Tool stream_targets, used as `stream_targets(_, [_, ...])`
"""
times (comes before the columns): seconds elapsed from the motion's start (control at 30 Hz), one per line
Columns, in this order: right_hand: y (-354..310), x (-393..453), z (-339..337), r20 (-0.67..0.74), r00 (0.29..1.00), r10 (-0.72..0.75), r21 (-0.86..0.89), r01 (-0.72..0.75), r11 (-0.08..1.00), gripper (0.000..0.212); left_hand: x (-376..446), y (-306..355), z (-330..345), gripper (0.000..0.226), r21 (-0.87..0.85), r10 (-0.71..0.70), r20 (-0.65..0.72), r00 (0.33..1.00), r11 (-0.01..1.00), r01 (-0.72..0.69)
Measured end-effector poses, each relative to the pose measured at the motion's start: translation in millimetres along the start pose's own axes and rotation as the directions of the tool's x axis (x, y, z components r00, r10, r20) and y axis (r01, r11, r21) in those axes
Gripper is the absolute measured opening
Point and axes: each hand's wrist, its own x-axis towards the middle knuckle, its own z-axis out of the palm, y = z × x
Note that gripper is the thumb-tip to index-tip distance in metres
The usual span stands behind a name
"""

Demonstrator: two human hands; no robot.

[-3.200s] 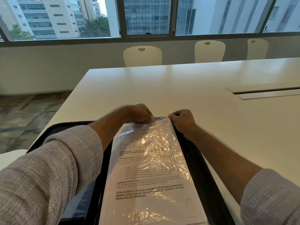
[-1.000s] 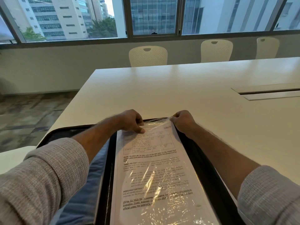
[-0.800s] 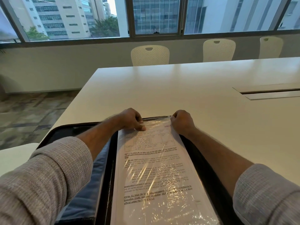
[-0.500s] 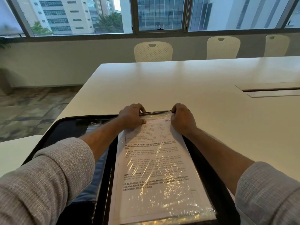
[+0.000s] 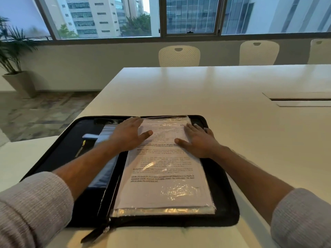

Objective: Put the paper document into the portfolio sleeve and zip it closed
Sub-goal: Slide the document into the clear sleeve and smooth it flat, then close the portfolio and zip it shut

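Head cam: both hands, left hand and right hand, lie flat, fingers straight, on the slippery, floppy plastic sleeve; I'd grip the portfolio cover's stiff edge next.

I see a black portfolio lying open on the white bench. A paper document in a shiny clear sleeve lies on the portfolio's right half. My left hand and right hand press flat on the paper's far end.
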Motion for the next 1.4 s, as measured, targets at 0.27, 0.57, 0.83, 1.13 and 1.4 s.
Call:
stream_targets(0.27, [-5.9,-17.5,-0.1,-0.044,0.999,0.011,0.061,-0.008,0.998,0.101,-84.0,-19.0,-5.6,0.082,-0.047,-0.18,-0.054,0.982,0.983,0.178])
stream_targets(0.57, [-39.7,-47.0,2.0,-0.095,0.995,-0.023,0.086,0.031,0.996,0.108,-145.1,-55.1,-8.8,0.082,0.006,-0.238,-0.115,0.965,0.971,0.24])
stream_targets(0.83, [-90.3,-72.8,13.1,-0.044,0.999,0.002,0.094,0.002,0.996,0.104,-173.9,-98.4,-15.8,0.08,-0.001,-0.354,-0.233,0.905,0.931,0.364])
stream_targets(1.13, [-107.0,-87.8,29.3,-0.053,0.996,0.077,0.045,-0.075,0.996,0.104,-191.4,-134.1,-12.8,0.079,-0.123,-0.442,-0.19,0.876,0.896,0.426])
stream_targets(1.4, [-124.0,-93.2,26.9,-0.085,0.991,0.107,0.087,-0.1,0.991,0.1,-185.4,-144.8,-33.3,0.079,-0.119,-0.679,-0.104,0.726,0.734,0.669])
